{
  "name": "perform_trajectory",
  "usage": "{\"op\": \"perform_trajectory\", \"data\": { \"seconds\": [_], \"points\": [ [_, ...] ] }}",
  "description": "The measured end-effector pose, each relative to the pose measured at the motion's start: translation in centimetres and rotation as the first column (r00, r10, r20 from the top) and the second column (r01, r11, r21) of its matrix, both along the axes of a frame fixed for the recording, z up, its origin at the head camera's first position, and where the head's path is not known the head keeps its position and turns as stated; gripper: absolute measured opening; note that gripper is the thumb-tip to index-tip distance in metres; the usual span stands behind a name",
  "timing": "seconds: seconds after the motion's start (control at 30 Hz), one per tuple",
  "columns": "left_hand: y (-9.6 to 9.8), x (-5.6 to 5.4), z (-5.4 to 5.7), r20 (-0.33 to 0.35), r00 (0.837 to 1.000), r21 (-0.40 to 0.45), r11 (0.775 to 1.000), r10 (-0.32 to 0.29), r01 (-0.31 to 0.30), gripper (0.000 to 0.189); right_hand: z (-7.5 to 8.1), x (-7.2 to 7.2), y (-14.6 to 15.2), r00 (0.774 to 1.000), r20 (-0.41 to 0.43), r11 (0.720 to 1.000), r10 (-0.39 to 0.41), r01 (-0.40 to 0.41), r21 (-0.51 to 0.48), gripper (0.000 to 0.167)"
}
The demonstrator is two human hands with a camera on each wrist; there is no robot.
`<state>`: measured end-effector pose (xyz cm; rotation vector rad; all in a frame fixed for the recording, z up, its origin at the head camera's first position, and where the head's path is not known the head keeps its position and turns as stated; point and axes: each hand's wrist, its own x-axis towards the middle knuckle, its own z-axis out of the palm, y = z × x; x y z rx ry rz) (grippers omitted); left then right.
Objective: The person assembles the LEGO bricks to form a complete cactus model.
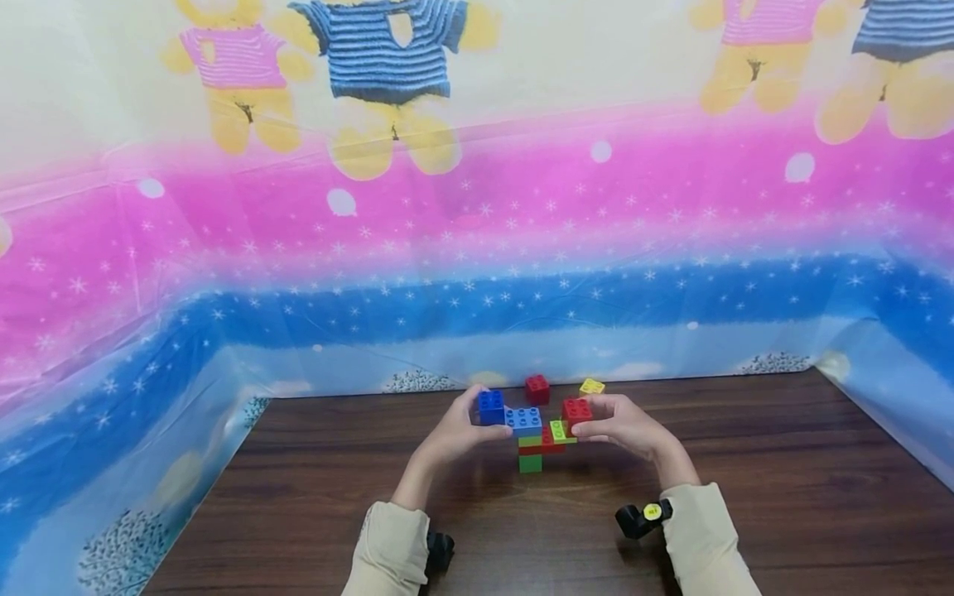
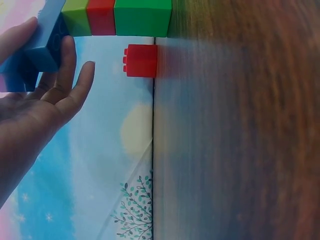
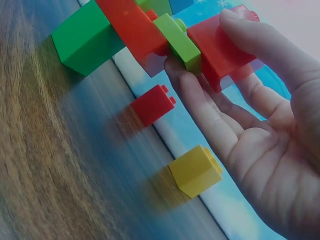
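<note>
A stack of toy building bricks stands mid-table. Its base is a green brick [image 1: 531,463], with a long red brick [image 3: 132,30] across it and a light blue brick [image 1: 524,421] higher up. My left hand [image 1: 450,429] grips the blue part, thumb on one side and fingers on the other, at the dark blue brick [image 1: 491,406] on the left. On the right, my right hand [image 1: 624,428] pinches a red brick [image 1: 577,410] just above a lime brick [image 1: 559,431]; whether the two are fully pressed together I cannot tell. Its fingertips reach under the lime brick.
Behind the stack, near the table's back edge, stand a loose red brick [image 1: 537,389] and a yellow brick [image 1: 592,387]. A printed curtain [image 1: 477,306] surrounds the dark wooden table [image 1: 313,488] at the back and sides.
</note>
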<state>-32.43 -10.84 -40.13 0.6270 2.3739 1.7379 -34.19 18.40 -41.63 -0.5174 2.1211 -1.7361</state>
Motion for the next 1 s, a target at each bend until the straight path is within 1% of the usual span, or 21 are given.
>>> {"op": "perform_trajectory", "data": {
  "seconds": [0.23, 0.33, 0.47, 0.7, 0.8, 0.9, 1.0],
  "points": [
    [-0.01, 0.15, 0.12, 0.01, 1.0, -0.001, 1.0, 0.012, -0.012, 0.043, 0.18, 0.05, -0.2, 0.996, -0.067, 0.993, -0.053, 0.059, 0.105, 0.057],
    [-0.01, 0.2, 0.14, 0.008, 1.0, -0.008, 1.0, 0.014, -0.014, 0.043, 0.22, 0.07, -0.26, 0.993, -0.089, 0.988, -0.071, 0.083, 0.131, 0.054],
    [0.04, 0.17, 0.11, 0.014, 1.0, -0.003, 1.0, 0.015, -0.014, 0.043, 0.12, 0.03, -0.33, 0.992, -0.103, 0.986, -0.076, 0.09, 0.139, 0.052],
    [0.06, 0.17, 0.15, 0.019, 1.0, 0.003, 1.0, 0.01, -0.01, 0.043, -0.03, -0.04, -0.38, 0.991, -0.103, 0.985, -0.084, 0.098, 0.141, 0.05],
    [0.03, 0.12, 0.08, 0.017, 1.0, 0.004, 1.0, 0.006, -0.006, 0.043, -0.01, -0.03, -0.38, 0.991, -0.113, 0.987, -0.068, 0.083, 0.136, 0.051],
    [0.0, 0.06, 0.0, 0.012, 1.0, 0.004, 1.0, 0.001, -0.001, 0.042, 0.05, 0.01, -0.38, 0.992, -0.109, 0.988, -0.068, 0.082, 0.131, 0.05],
    [-0.02, 0.02, -0.08, 0.008, 1.0, 0.006, 1.0, -0.009, 0.009, 0.042, 0.06, 0.05, -0.37, 0.993, -0.098, 0.987, -0.064, 0.077, 0.139, 0.053]
  ]
}}
